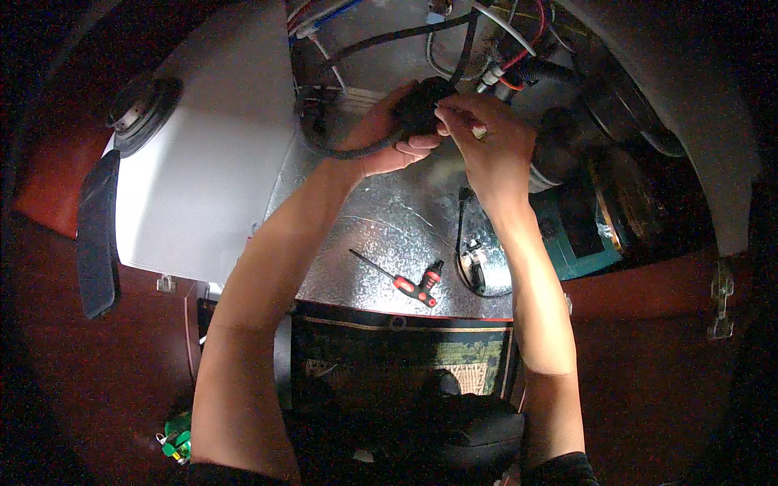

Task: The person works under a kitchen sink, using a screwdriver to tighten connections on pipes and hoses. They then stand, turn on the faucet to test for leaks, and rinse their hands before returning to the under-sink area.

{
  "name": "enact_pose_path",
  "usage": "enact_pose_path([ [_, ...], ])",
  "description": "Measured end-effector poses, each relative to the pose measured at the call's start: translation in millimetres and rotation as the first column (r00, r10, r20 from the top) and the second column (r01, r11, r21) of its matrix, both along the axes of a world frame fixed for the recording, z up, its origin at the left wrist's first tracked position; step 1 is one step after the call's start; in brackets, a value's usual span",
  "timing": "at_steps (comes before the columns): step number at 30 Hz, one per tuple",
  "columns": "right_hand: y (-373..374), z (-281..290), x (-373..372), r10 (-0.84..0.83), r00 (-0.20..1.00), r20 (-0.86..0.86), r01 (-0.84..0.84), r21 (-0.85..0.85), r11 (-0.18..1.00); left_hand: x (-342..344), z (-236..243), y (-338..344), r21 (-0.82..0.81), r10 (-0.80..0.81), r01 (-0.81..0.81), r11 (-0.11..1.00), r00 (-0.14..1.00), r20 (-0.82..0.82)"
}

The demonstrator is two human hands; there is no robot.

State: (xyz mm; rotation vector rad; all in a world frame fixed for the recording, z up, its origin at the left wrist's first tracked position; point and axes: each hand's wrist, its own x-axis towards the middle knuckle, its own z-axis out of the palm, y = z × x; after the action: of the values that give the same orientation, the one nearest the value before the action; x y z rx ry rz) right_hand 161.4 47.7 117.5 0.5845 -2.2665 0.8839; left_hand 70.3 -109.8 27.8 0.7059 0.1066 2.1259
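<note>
Inside a cabinet, my left hand (385, 146) is closed around a dark, chunky part (421, 105) joined to a black hose or thick cable (348, 151). That line loops out to the left of the part. At the part's right side, my right hand (494, 142) pinches with its fingertips; whatever is between them is too small to make out. Below the hands, a red-and-black T-handled screwdriver (420, 292) lies on the silvery foil floor (365, 223), its shaft pointing up-left. Right of it sits a black cable (459, 235) with a small metal fitting (472, 263).
A white panel (211, 154) stands at left, bearing a black round fitting (144, 113). Hoses and wires (397, 36) crowd the back. A teal item (579, 247) sits at the right wall. Red-brown doors flank the opening; a patterned rug (470, 352) lies in front.
</note>
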Motion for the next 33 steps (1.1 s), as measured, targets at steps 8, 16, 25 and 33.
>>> enact_pose_path([
  [8, 0.0, -9.8, -15.2, 0.02, 0.996, -0.082, -0.018, 0.023, 1.0, -1.7, -4.3, 2.0, -0.043, 0.016, -0.019, 0.999, 0.997, -0.079],
  [16, 6.9, -13.8, -26.2, 0.096, 0.977, -0.189, -0.057, 0.201, 0.978, -1.6, -6.4, 2.3, -0.072, 0.023, -0.031, 0.997, 0.995, -0.098],
  [25, -6.0, 7.8, -19.6, 0.003, 0.98, 0.198, 0.004, -0.034, 0.999, -0.2, -4.4, 3.0, -0.048, -0.006, 0.001, 0.999, 0.993, -0.117],
  [33, 13.2, -12.1, -28.9, 0.013, 0.99, 0.14, -0.013, 0.0, 1.0, 3.5, -1.5, -3.6, -0.197, 0.137, -0.174, 0.965, 0.973, -0.185],
])
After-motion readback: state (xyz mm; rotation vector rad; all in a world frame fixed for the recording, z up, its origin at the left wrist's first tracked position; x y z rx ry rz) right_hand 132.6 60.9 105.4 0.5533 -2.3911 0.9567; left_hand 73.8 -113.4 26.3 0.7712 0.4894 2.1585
